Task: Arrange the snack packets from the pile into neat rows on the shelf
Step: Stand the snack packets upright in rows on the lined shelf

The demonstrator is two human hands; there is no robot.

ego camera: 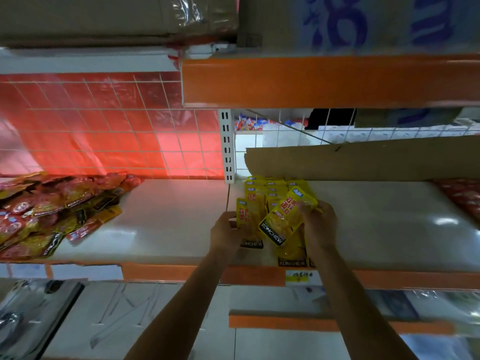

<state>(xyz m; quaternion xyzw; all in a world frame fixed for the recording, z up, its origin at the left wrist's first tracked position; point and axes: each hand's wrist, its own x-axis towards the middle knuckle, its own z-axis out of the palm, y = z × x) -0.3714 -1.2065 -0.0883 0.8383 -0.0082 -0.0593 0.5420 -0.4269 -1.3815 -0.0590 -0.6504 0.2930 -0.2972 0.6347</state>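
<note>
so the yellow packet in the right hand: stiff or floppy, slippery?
Probably light: the right hand holds the yellow packet tilted by its upper end. Likely semi-floppy, since it's a flat pouch. The glossy film may slide easily on the smooth shelf.

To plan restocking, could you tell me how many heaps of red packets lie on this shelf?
2: left heap at the left end of the shelf; right heap at its right, cut off by the frame; the cardboard may hide more.
</note>
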